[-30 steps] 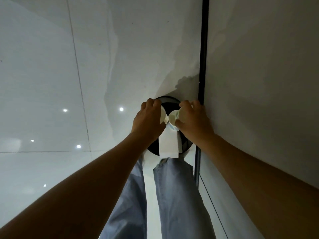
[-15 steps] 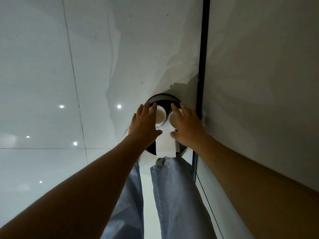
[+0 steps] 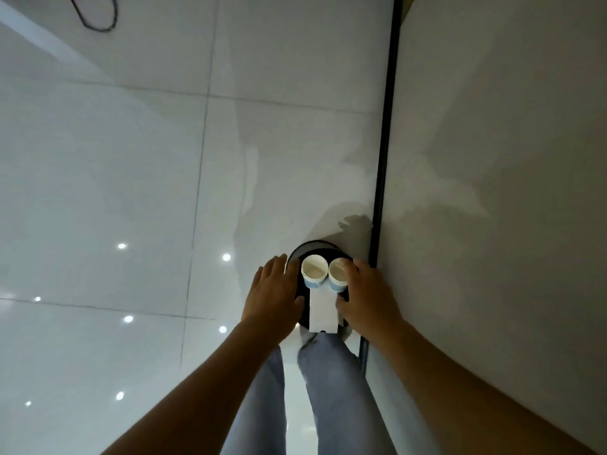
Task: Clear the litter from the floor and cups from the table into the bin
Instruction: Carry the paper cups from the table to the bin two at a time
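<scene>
Tiled floor: 2 cups in bin, hands open.

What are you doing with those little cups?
A person is standing over a round black bin on the floor, beside a wall. Two white paper cups sit side by side in the top of it, above a white piece of paper. The left hand is open beside the bin, and the right hand, open too, rests right by the second cup.
</scene>
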{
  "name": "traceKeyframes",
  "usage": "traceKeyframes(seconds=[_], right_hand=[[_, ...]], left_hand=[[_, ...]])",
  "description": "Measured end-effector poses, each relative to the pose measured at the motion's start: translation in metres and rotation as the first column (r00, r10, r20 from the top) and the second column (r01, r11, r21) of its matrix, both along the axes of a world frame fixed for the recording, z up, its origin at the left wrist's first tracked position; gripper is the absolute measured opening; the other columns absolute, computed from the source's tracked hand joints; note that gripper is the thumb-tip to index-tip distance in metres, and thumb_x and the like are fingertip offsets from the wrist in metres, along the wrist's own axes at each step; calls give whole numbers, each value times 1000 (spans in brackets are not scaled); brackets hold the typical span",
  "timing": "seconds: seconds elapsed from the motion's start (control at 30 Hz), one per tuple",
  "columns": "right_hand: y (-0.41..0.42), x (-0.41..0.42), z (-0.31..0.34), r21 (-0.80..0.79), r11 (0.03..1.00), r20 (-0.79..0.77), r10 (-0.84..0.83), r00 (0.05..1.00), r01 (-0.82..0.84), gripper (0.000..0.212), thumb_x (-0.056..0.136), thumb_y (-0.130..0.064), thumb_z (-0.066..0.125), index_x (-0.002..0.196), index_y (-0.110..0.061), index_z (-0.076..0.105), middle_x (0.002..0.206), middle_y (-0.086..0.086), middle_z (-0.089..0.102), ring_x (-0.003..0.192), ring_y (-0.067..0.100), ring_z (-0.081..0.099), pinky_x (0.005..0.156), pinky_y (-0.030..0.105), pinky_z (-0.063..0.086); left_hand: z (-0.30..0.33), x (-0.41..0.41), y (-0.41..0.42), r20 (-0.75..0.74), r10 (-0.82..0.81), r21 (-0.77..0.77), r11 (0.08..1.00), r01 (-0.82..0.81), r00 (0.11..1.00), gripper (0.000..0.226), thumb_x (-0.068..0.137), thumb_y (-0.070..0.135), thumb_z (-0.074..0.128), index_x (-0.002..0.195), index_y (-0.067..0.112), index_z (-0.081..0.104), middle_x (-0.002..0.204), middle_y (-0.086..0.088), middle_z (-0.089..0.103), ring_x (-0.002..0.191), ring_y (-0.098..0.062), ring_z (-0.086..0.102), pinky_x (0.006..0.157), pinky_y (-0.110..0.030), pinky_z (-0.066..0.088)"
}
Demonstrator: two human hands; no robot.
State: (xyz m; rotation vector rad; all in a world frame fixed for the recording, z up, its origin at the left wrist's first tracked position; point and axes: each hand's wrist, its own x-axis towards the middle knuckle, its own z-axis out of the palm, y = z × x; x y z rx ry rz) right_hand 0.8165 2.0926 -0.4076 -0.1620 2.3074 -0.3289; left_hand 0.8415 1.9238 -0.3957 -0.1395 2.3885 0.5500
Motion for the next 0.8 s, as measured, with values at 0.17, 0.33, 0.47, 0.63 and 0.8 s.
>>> traceKeyframes(seconds=[0.17, 0.33, 0.47, 0.63, 0.8], right_hand=[[-39, 1, 85, 10, 999, -58, 35, 998, -35, 67, 93, -32, 57, 150, -23, 23, 154, 4, 27, 138, 25, 30, 109, 35, 35], [-78, 12, 164, 71, 989, -98, 137, 986, -130, 65, 95, -34, 54, 150, -23, 21, 154, 6, 24, 139, 29, 29, 110, 40, 37], [-100, 38, 214, 71, 972, -146, 234, 961, -226, 63, 93, -34, 55, 147, -24, 24, 150, 6, 29, 134, 28, 33, 104, 40, 40], [-118, 74, 258, 62, 911, -190, 411, 892, -407, 59, 94, -33, 53, 146, -23, 27, 147, 6, 32, 130, 29, 36, 102, 41, 42], [-144, 111, 294, 58, 814, -206, 577, 791, -578, 57, 94, -32, 50, 146, -23, 26, 147, 6, 31, 127, 29, 36, 98, 41, 42]], left_hand=[[75, 4, -30, -28, -62, -49, 997, 61, 998, 69, 94, 33, 53, 150, 18, 16, 159, -7, 14, 147, -25, 10, 119, -36, 10], [149, 17, -63, -67, -122, -137, 984, 112, 990, 61, 97, 34, 48, 149, 16, 21, 158, -9, 17, 147, -25, 10, 121, -39, 7], [199, 49, -88, -111, -70, -193, 980, 48, 991, 57, 96, 33, 48, 146, 15, 26, 154, -9, 25, 145, -25, 16, 121, -41, 10], [247, 112, -108, -156, 137, -217, 961, -169, 978, 52, 95, 34, 48, 142, 14, 33, 147, -7, 35, 140, -24, 26, 119, -41, 11], [280, 191, -125, -186, 357, -231, 890, -394, 916, 52, 94, 35, 49, 141, 15, 36, 144, -7, 39, 138, -24, 28, 119, -41, 13]])
